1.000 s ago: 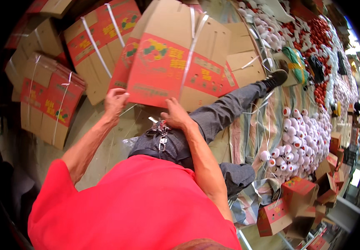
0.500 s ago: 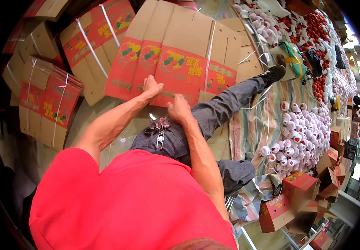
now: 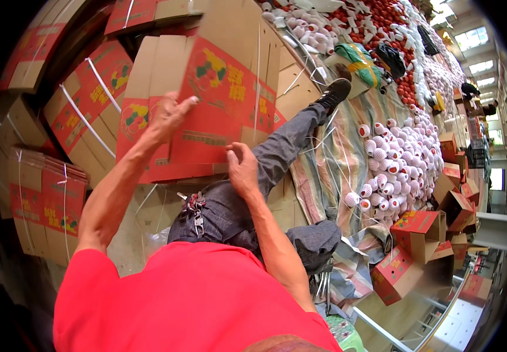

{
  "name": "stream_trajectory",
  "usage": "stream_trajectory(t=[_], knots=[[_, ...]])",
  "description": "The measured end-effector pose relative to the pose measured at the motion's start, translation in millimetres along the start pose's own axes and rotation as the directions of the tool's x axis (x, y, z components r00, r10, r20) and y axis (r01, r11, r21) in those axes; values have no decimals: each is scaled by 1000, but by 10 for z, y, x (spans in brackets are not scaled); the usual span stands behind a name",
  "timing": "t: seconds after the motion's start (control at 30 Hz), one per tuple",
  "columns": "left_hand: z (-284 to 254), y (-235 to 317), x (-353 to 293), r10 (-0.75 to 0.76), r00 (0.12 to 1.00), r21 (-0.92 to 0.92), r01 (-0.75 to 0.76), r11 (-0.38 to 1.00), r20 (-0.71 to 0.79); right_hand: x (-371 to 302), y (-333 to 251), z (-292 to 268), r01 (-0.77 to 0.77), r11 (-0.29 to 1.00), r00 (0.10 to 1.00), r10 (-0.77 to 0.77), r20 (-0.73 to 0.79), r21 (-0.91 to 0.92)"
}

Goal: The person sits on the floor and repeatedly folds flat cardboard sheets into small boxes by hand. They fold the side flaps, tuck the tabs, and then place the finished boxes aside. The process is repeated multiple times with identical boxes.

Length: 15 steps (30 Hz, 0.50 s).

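A flattened red and brown carton (image 3: 218,117) with printed fruit leans in front of me, its front panel standing out at an angle from the sheets behind. My left hand (image 3: 170,117) is at that panel's left edge, thumb across the red face; its other fingers are partly blurred and appear to grip the edge. Close to the carton's lower right, my right hand (image 3: 243,171) has its fingers apart and holds nothing. A white strap (image 3: 257,82) runs down the cardboard. My outstretched trouser leg (image 3: 289,138) lies beside the carton's right side.
Strapped flat carton bundles (image 3: 48,205) stand at the left. To the right, fruit in white foam nets (image 3: 391,167) lies heaped on a striped sheet (image 3: 324,176). Opened cartons (image 3: 421,232) sit at the lower right, and a green bundle (image 3: 356,61) lies farther off.
The carton's front panel has swung out from the sheets behind. My left hand has moved to its edge, and my right hand's fingers have spread. The whole view has shifted rightward.
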<state>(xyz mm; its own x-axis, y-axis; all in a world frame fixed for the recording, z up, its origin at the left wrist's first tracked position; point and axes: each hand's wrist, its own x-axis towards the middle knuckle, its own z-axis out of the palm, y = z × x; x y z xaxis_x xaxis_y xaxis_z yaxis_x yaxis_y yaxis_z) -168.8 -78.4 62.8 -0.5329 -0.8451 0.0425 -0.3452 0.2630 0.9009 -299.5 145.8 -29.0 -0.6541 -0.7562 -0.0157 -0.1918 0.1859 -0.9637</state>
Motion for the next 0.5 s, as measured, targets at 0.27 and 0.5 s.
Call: stream_trajectory(t=[0.27,0.5], knots=[[-830,1817,-422,563,816,261,-520,814,-129,314,-325,-842,-11,998,999,13,-45,59],[-285,2089,-466,803,552,169,-789,590,-225,726,-685,-1993,158,973,955,-193,-225,-168]])
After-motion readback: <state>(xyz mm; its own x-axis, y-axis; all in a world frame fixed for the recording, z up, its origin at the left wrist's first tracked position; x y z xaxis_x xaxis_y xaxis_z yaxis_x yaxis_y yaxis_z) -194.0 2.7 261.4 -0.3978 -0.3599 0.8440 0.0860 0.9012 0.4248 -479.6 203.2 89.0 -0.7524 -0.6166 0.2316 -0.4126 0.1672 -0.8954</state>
